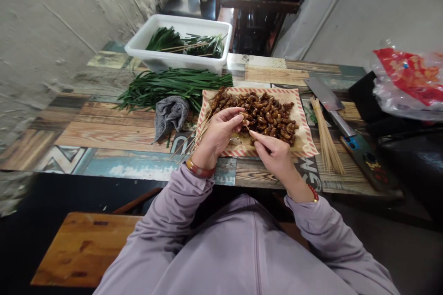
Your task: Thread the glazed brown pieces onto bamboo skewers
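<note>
In front of me a sheet of red-and-white striped paper [308,145] bears a heap of glossy dark brown food pieces [268,113]. My left hand [221,131] is closed over the heap's near left edge, pinching a small brown piece [244,117] between thumb and fingers. From the right, my right hand [275,152] grips a thin bamboo skewer, its fingers pressed together. The skewer's tip meets the piece at my left fingertips; most of its length is hidden. Beside my left wrist, several skewer sticks [188,144] stick out from the paper's left side, apparently from loaded skewers [221,97].
A bundle of green chives [173,84] and a grey cloth [171,115] lie to the left. Behind them stands a white tub [138,48] with more greens. To the right are bare skewers [327,140], a cleaver [330,106], a phone [367,161] and a plastic bag [411,83].
</note>
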Motion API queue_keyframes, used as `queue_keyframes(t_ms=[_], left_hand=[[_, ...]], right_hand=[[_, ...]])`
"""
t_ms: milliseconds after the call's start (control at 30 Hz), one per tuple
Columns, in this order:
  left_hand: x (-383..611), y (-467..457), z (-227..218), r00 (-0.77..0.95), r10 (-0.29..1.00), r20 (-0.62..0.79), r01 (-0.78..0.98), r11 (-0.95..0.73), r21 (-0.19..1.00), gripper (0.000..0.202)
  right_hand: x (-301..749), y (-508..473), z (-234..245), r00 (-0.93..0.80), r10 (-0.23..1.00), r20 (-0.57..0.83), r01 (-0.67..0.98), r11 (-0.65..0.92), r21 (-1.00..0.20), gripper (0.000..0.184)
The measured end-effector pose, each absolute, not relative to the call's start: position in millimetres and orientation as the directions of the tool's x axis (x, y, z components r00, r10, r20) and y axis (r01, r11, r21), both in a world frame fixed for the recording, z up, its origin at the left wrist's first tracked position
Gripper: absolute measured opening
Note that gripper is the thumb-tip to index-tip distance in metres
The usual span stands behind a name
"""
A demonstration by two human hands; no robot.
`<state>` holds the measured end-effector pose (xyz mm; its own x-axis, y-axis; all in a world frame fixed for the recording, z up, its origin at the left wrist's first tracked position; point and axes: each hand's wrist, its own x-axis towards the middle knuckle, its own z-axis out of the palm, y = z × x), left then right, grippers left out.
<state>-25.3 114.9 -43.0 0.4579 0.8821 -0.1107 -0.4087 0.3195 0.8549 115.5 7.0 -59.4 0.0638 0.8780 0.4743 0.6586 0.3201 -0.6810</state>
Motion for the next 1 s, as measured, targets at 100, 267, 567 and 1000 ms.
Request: queue_keyframes(t_ms=[100,267,567,1000], left_hand=[[-25.4,114.8,-42.5,0.451,0.886,-0.109,-0.411,0.314,0.856,0.03],[-26.2,115.1,-42.1,0.432,0.894,-0.12,-0.414,0.315,0.854,0.03],[-26.3,114.5,-42.0,0.407,0.909,-0.093,-0.428,0.279,0.859,0.03],[-29.2,114.6,-40.7,0.482,0.869,-0.117,-0.448,0.359,0.819,0.036]], right_hand=[[113.9,7.9,-58.9,0.078,0.879,0.47,0.659,0.308,-0.686,0.034],[111.9,8.0,-57.0,0.096,0.886,0.454,0.665,0.282,-0.691,0.034],[108.5,10.8,-56.1,0.116,0.878,0.464,0.666,0.278,-0.692,0.033],[107.9,16.1,-53.3,0.114,0.87,0.479,0.658,0.296,-0.693,0.033]])
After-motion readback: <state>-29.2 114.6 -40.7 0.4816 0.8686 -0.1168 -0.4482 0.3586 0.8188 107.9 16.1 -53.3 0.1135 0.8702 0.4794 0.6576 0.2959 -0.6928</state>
